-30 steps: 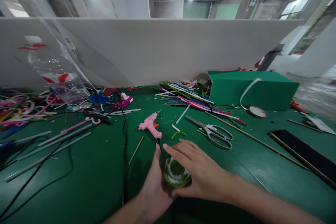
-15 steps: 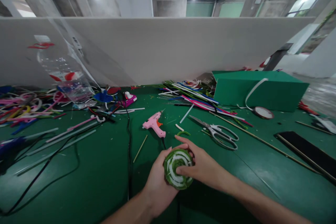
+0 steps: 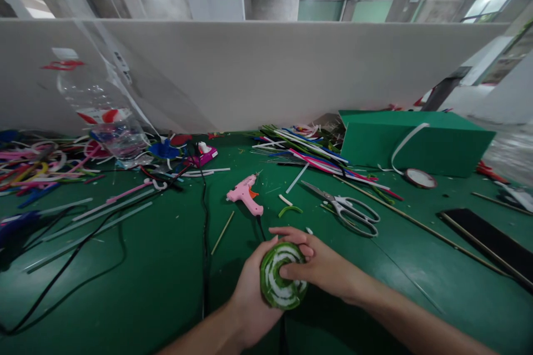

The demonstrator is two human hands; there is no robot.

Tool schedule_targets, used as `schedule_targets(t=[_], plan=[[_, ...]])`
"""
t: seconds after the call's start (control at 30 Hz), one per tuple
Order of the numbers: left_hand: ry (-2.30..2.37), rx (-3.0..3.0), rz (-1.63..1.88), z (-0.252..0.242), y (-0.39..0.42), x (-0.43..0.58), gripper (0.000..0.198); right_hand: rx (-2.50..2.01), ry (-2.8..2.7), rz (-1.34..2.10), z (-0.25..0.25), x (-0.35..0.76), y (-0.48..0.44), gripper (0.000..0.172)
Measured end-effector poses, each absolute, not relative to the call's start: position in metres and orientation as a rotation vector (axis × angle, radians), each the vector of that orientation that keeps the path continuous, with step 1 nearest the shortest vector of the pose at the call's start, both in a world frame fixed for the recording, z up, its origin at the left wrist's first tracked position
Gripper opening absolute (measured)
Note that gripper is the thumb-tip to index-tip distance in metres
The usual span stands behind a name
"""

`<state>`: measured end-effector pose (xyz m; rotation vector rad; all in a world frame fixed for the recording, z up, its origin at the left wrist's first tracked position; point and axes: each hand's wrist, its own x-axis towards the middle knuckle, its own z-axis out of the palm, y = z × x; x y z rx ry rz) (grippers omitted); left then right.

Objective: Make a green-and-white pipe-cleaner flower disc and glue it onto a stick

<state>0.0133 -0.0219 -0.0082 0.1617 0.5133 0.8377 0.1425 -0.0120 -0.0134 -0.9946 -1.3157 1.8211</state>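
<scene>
A round green and white coil (image 3: 272, 283), wound in a spiral, is held between both hands above the table. My left hand (image 3: 250, 288) cups it from the left and underneath. My right hand (image 3: 322, 266) grips it from the right, the thumb pressed on its middle and the fingers curled over the far edge. Just beyond the hands are a short green strip (image 3: 290, 209) and a small white piece (image 3: 285, 200). A pink glue gun (image 3: 246, 195) lies farther off to the left, and scissors (image 3: 345, 212) lie to the right.
Coloured fuzzy stems (image 3: 308, 150) are heaped at the back, with more strips (image 3: 50, 169) at the left around a plastic bottle (image 3: 100, 102). A green box (image 3: 416, 144) stands at the back right near a tape roll (image 3: 420, 178). A black cable (image 3: 205, 244) crosses the green table.
The coil has shifted slightly down and tilted a little in the hands. My right fingers have curled in closer to it, uncovering the short green strip. The whole view has moved slightly.
</scene>
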Motion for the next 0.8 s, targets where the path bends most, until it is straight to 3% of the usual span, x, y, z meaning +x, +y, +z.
schedule_targets(t=[0.53,0.8], plan=[[0.699,0.09,0.883,0.004,-0.034,0.021,0.022,-1.15,-1.377,1.749,-0.003,0.141,-0.011,0.072],[0.716,0.134,0.881,0.001,-0.036,0.021,0.019,-1.171,-1.39,1.709,-0.007,0.138,-0.013,0.067]])
